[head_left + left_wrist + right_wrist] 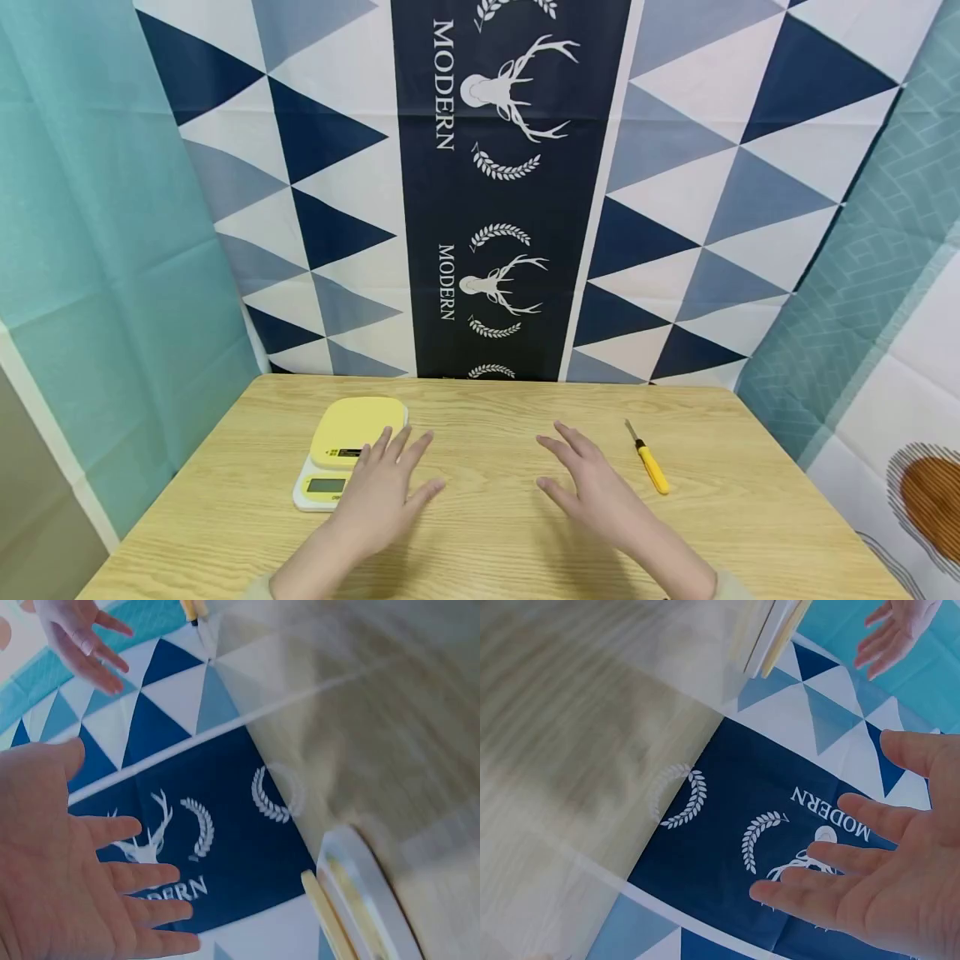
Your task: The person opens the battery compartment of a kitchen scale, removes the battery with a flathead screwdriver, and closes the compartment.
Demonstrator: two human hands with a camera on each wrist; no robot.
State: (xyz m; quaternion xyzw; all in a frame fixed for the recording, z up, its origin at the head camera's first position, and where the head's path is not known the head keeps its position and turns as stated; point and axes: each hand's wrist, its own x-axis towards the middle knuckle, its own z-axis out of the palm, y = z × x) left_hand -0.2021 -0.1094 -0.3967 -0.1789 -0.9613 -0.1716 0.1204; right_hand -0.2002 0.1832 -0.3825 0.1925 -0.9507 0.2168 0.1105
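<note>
Kitchen scale (356,425) first, folks: yellow platform, white base, sitting toward the back on the L side of the wood-grain table (480,542), its gray display (326,485) on the near end. And here's the L hand (381,493), up in the air, fingers spread & released; it covers the scale's near R corner in the head view, but the L wrist cam shows the 2 apart. Over on the R, 1 yellow-handled screwdriver (651,467) lies flat at a slant, black collar mid-length, slim metal shaft aimed at the back edge. R hand (588,485) hovers just L of it, palm turned in, fingers loose, also released. So that's 2 hands facing each other w/ bare tabletop btwn, shadows falling below both, 2 pale sleeve cuffs (727,586) at the bottom of the head view. Behind it all, a patterned backdrop (517,200): dark center band w/ deer heads, wreaths & "MODERN", blue/gray/white triangles on both sides. Teal cloth (127,250) hangs L; teal-&-white cloth (847,333) R, w/ 1 brown oval low down.
</note>
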